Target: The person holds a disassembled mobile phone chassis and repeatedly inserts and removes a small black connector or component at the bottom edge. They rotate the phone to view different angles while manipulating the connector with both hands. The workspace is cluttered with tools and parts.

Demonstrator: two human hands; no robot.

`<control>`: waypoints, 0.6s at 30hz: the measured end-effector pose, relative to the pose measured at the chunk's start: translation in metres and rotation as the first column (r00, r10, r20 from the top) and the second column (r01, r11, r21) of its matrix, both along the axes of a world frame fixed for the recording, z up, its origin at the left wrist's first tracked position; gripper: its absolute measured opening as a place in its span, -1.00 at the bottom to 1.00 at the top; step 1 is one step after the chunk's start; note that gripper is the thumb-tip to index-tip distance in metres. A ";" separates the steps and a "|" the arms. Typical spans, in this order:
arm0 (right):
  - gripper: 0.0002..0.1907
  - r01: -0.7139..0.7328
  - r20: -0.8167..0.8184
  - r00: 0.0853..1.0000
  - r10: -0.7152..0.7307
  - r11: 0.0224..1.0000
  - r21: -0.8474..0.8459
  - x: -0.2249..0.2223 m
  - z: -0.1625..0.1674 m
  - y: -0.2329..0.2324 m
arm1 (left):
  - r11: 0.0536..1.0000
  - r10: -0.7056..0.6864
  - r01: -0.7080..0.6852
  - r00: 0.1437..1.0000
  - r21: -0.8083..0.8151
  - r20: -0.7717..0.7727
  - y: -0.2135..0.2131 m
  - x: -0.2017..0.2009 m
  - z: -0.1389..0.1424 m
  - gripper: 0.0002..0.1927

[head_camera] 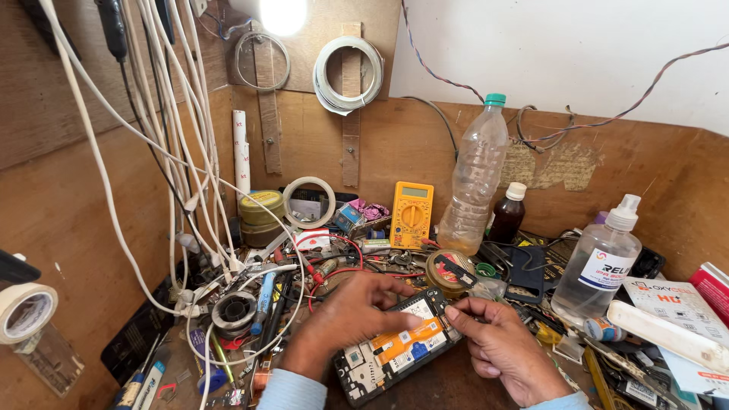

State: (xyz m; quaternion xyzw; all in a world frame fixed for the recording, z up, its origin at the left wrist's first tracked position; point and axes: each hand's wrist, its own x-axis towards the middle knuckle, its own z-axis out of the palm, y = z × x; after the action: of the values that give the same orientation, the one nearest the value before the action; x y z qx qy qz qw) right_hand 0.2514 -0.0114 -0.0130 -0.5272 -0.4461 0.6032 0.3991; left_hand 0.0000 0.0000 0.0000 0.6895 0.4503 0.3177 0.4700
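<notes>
Opened smartphone [395, 345], back cover off, lies tilted near the workbench [448, 383] front edge. Left hand [349, 315] rests over its upper side, fingers pressing the orange strip [410, 338]. Right hand [505, 345] pinches the phone's top corner. Yellow multimeter [411, 214] and clear plastic bottle [474, 178] stand toward the back edge.

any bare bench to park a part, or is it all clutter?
Only bare patch: dark benchtop at the near edge, between the opened phone and the right hand. Left of the left hand, cables and solder spool crowd it; right, spray bottle and boxes.
</notes>
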 end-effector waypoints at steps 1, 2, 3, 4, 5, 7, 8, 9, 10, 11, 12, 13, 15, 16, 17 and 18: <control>-0.70 0.005 0.010 1.000 -0.005 1.000 0.004 -0.002 0.002 -0.001 | 0.997 0.037 -0.034 0.999 0.074 -0.038 -0.007 0.005 0.002 -0.19; -0.71 0.010 0.021 1.000 -0.010 1.000 0.008 -0.005 0.004 -0.002 | 0.987 0.076 -0.065 0.994 0.149 -0.072 -0.013 0.009 0.005 -0.13; -0.73 0.015 0.031 0.999 -0.015 1.000 0.012 -0.006 0.006 -0.003 | 0.970 0.118 -0.092 0.988 0.225 -0.104 -0.019 0.014 0.007 -0.06; -0.72 0.031 0.045 0.998 -0.032 0.999 0.023 -0.007 0.008 -0.005 | 0.961 0.152 -0.106 0.974 0.257 -0.167 -0.024 0.019 0.009 -0.03; -0.71 0.045 0.059 0.997 -0.047 0.998 0.033 -0.008 0.009 -0.006 | 0.950 0.189 -0.120 0.955 0.287 -0.228 -0.030 0.023 0.010 -0.01; -0.69 0.101 0.058 0.993 -0.105 0.993 0.067 -0.009 0.012 -0.009 | 0.936 0.223 -0.120 0.929 0.331 -0.294 -0.037 0.028 0.014 0.01; -0.68 0.143 0.040 0.988 -0.147 0.986 0.090 -0.008 0.014 -0.010 | 0.932 0.221 -0.110 0.927 0.345 -0.303 -0.039 0.029 0.015 0.00; -0.66 0.182 0.020 0.982 -0.185 0.977 0.114 -0.009 0.016 -0.010 | 0.927 0.223 -0.102 0.923 0.360 -0.313 -0.041 0.028 0.017 -0.01; -0.65 0.184 -0.031 0.983 -0.182 0.972 0.144 -0.009 0.016 -0.009 | 0.925 0.223 -0.102 0.926 0.366 -0.304 -0.042 0.028 0.019 -0.01; -0.61 0.189 -0.080 0.981 -0.178 0.967 0.173 -0.006 0.018 -0.008 | 0.923 0.221 -0.102 0.930 0.371 -0.294 -0.043 0.028 0.020 -0.02; -0.54 0.198 -0.130 0.976 -0.174 0.959 0.202 -0.003 0.018 -0.007 | 0.921 0.217 -0.099 0.934 0.378 -0.284 -0.043 0.029 0.021 -0.02; -0.52 0.175 -0.079 0.984 -0.159 0.947 0.268 -0.005 0.016 -0.005 | 0.919 0.226 -0.108 0.933 0.380 -0.280 -0.043 0.029 0.022 -0.01; -0.46 0.117 0.025 0.990 -0.138 0.913 0.390 -0.008 0.009 -0.004 | 0.916 0.238 -0.123 0.932 0.381 -0.272 -0.043 0.030 0.024 0.01; -0.55 0.131 0.035 0.987 -0.157 0.911 0.390 -0.008 0.006 -0.003 | 0.919 0.244 -0.128 0.928 0.373 -0.283 -0.042 0.030 0.024 0.01; -0.63 0.144 0.046 0.983 -0.175 0.909 0.390 -0.010 0.003 -0.002 | 0.921 0.251 -0.134 0.922 0.365 -0.294 -0.042 0.030 0.024 0.00; -0.70 0.156 0.056 0.980 -0.193 0.907 0.391 -0.011 0.001 -0.001 | 0.923 0.258 -0.141 0.917 0.357 -0.305 -0.043 0.030 0.024 0.00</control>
State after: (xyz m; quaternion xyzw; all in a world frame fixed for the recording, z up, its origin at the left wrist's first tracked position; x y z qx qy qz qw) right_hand 0.2401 -0.0122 -0.0116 -0.5041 -0.5248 0.4405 0.5258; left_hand 0.0299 -0.0427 0.0243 0.7526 0.5355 0.3089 0.2267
